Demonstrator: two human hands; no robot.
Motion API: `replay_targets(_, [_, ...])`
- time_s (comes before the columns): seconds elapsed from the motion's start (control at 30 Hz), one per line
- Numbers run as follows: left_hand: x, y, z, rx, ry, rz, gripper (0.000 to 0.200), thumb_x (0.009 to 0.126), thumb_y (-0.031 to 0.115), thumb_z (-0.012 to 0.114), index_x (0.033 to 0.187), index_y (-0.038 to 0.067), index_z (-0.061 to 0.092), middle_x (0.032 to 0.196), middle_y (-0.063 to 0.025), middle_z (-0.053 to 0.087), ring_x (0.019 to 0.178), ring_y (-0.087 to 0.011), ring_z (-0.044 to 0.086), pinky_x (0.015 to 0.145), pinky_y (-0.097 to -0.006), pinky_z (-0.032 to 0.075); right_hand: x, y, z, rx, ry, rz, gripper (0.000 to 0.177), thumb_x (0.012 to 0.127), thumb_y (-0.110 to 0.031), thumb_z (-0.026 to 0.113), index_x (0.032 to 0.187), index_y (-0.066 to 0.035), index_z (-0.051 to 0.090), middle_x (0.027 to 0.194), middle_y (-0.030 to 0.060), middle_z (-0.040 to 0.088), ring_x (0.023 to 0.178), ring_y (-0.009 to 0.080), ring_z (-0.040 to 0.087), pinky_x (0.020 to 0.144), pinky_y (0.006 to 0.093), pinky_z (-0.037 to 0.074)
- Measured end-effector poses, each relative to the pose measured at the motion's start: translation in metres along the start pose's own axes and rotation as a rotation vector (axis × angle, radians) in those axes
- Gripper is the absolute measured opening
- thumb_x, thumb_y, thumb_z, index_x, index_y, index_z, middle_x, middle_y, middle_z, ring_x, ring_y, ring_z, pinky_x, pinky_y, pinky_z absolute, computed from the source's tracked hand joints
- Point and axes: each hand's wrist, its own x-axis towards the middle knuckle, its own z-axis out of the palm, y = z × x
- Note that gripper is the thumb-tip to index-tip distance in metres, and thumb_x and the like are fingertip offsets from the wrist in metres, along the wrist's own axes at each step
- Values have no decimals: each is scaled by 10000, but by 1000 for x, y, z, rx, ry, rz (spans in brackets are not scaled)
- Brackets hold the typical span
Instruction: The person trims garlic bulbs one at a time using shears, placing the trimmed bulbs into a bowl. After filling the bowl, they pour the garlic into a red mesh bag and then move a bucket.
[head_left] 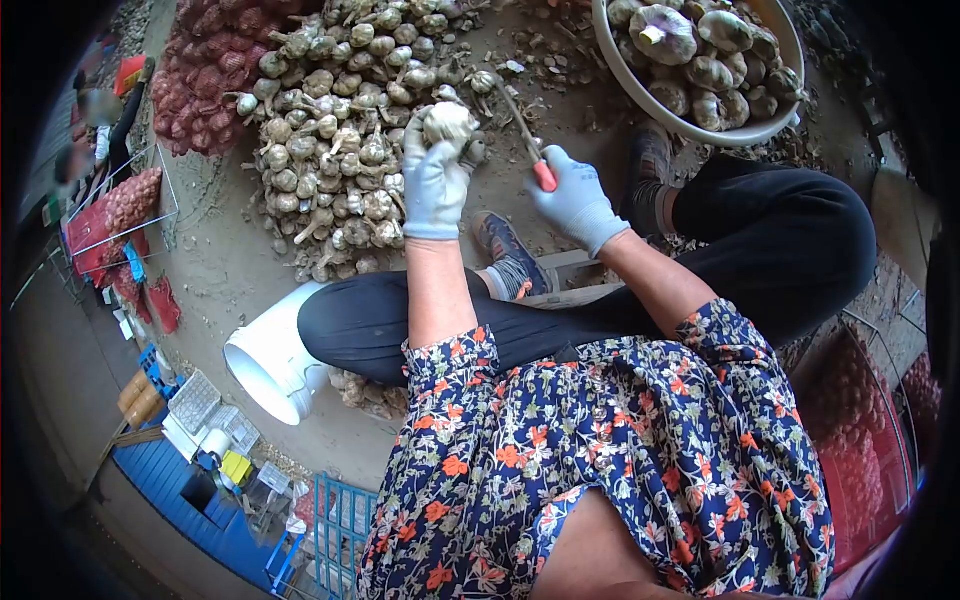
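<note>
Garlic bulb (pixel 449 123) whitish, roundish, skin prob. papery; knife (pixel 527 134) w/ red hndl.

No words, labels, brands, numbers or signs can be read. Faint marks show on the back of the right glove (pixel 578 196), but they are too small and blurred to make out.

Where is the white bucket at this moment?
In the head view, the white bucket is on the ground at the picture's left, right by the person's left knee and below the heap of garlic.
</note>
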Motion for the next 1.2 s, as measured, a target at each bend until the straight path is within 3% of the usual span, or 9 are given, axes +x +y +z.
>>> replay_targets(0.13, [-6, -4, -7, -15, -206, -5, 392, 789, -44, 524, 1174, 22, 542, 1087, -91, 609, 966, -146, 590, 798, -294, 516, 9, 6, -3, 612, -162, 253, 369, 825, -364, 657, 879, -12, 559, 765, 124, 633, 692, 196, 627, 627, 325, 492])
replay_targets(0.2, [-7, -6, -6, 357, -376, 60, 429, 792, -62, 531, 1208, 42, 546, 1120, -73, 593, 970, -135, 582, 857, -264, 483, 14, -6, -7, 1219, -187, 231, 290, 849, -325, 667, 861, -48, 583, 774, 38, 610, 687, 95, 565, 592, 261, 469])
replay_targets(0.27, [-12, -7, -4, 469, -354, -1, 466, 780, -57, 594, 1231, 48, 540, 1140, -61, 577, 1001, -135, 572, 892, -248, 457, 19, -7, -10, 1226, -207, 249, 228, 854, -278, 677, 887, -61, 613, 784, 8, 609, 674, 85, 548, 578, 246, 455])
replay_targets(0.33, [-13, -10, -6, 831, -344, 298, 530, 761, -15, 676, 1260, 35, 507, 1136, -61, 570, 1034, -144, 566, 908, -265, 459, 25, 4, 3, 1309, -284, 84, 255, 844, -269, 683, 948, -43, 626, 784, 14, 614, 662, 85, 540, 582, 245, 450])
replay_targets(0.4, [-27, 1, 23, 546, -249, 204, 659, 738, 32, 738, 1317, 31, 424, 1155, -93, 550, 1080, -158, 544, 927, -279, 458, 24, 4, -2, 1289, -331, 35, 285, 844, -271, 680, 982, -27, 628, 802, 20, 626, 701, 90, 566, 626, 245, 466])
replay_targets(0.6, [-24, 19, 10, 823, -273, 8, 665, 704, 14, 735, 1282, -21, 408, 1143, -96, 555, 1003, -157, 578, 895, -275, 481, 17, 0, -28, 877, -401, -70, 329, 839, -327, 664, 975, -40, 576, 843, 97, 644, 795, 188, 651, 680, 328, 509])
replay_targets(0.7, [-21, 25, 5, 772, -127, 175, 606, 688, 1, 710, 1233, -15, 447, 1103, -81, 548, 959, -136, 568, 850, -259, 491, -2, -1, -28, 25, -37, -320, 365, 817, -340, 618, 1021, -51, 526, 950, 210, 625, 947, 362, 610, 789, 409, 491])
replay_targets(0.8, [-20, 34, -8, 771, -119, 90, 620, 663, -55, 650, 1235, 1, 419, 1091, -89, 527, 956, -138, 547, 837, -260, 492, -24, -2, -35, -408, -19, -330, 416, 803, -342, 638, 1077, -71, 481, 957, 156, 607, 904, 318, 623, 771, 435, 465])
replay_targets(1.2, [-23, 14, -18, 798, -153, 232, 613, 635, -37, 678, 1192, -4, 424, 1060, -95, 537, 953, -153, 568, 864, -290, 497, -36, -11, -36, -648, -163, -220, 453, 838, -381, 618, 1099, -35, 484, 970, 150, 618, 892, 284, 643, 761, 429, 458])
